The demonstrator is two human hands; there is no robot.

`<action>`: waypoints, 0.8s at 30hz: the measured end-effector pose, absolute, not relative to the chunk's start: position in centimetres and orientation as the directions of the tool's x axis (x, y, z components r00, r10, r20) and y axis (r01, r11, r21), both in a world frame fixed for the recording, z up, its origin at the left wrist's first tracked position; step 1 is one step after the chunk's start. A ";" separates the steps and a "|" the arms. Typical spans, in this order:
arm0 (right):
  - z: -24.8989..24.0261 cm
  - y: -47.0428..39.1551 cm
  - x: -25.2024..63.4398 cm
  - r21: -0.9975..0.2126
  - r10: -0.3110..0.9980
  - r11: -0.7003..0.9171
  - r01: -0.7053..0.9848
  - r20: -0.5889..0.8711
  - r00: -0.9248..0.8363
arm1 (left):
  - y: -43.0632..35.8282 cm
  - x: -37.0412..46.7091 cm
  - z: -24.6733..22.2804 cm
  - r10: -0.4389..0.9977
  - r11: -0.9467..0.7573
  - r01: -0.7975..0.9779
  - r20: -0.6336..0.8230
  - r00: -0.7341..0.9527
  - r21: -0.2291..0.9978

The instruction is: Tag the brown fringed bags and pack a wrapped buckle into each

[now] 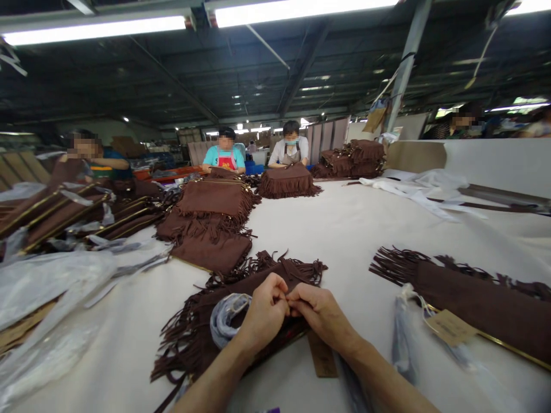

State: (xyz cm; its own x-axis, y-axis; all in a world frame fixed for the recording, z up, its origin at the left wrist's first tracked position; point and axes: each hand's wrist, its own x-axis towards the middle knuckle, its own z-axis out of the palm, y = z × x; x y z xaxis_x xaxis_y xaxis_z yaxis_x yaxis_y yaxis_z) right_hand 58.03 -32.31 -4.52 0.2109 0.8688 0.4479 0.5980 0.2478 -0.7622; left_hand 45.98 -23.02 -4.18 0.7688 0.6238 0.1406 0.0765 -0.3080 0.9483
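Observation:
A brown fringed bag [193, 321] lies on the white table right in front of me. My left hand [269, 307] and my right hand [318, 310] meet over it, fingertips pinched together; whatever they grip is too small or hidden to make out. Beside my left wrist a coiled strap in clear plastic wrap [221, 321] rests on the bag. A brown cardboard tag [322, 357] hangs below my right hand. Further right lies another fringed bag [482, 304] with a gold zip edge and a tan tag [450, 327].
Stacked fringed bags [210, 201] stand ahead on the left, and more bags [288, 180] lie at the far side. Clear plastic bags [55, 298] spread over the left of the table [327, 223]. White strips [426, 183] lie at the back right. Several people work beyond.

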 end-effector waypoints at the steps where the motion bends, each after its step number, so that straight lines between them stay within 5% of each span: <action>1: -4.5 -32.3 58.1 -0.758 0.879 0.244 0.605 0.437 0.192 | -22.9 45.8 -3.9 0.605 -0.313 0.106 0.112 0.788 0.944; 4: -4.5 -32.4 58.6 -0.782 0.900 0.226 0.581 0.395 0.182 | -22.2 44.5 -1.9 0.539 -0.485 0.188 0.122 0.834 0.854; 7: -4.3 -32.8 59.3 -0.816 0.840 0.200 0.542 0.427 0.333 | -20.4 41.7 0.6 0.549 -0.771 0.359 0.263 0.793 0.526; 10: -3.6 -33.2 59.4 -0.857 0.774 0.168 0.487 0.421 0.473 | -18.4 38.9 1.4 0.618 -0.781 0.596 0.095 0.780 0.189; 12: -2.9 -33.5 58.5 -0.873 0.781 0.154 0.463 0.395 0.483 | -17.7 37.7 0.9 0.634 -0.765 0.634 -0.036 0.772 0.113; 15: -1.5 -33.8 56.4 -0.879 0.837 0.142 0.456 0.352 0.418 | -18.4 37.2 0.9 0.631 -0.770 0.628 -0.009 0.776 0.115; 19: 0.7 -34.4 53.8 -0.928 0.930 0.125 0.350 0.233 0.285 | -22.3 37.7 4.0 0.590 -0.804 0.547 0.203 0.782 0.233; 24: 1.9 -35.7 53.5 -0.913 0.979 0.110 0.393 0.167 0.114 | -25.5 37.6 5.9 0.329 -0.809 0.062 0.363 0.872 0.584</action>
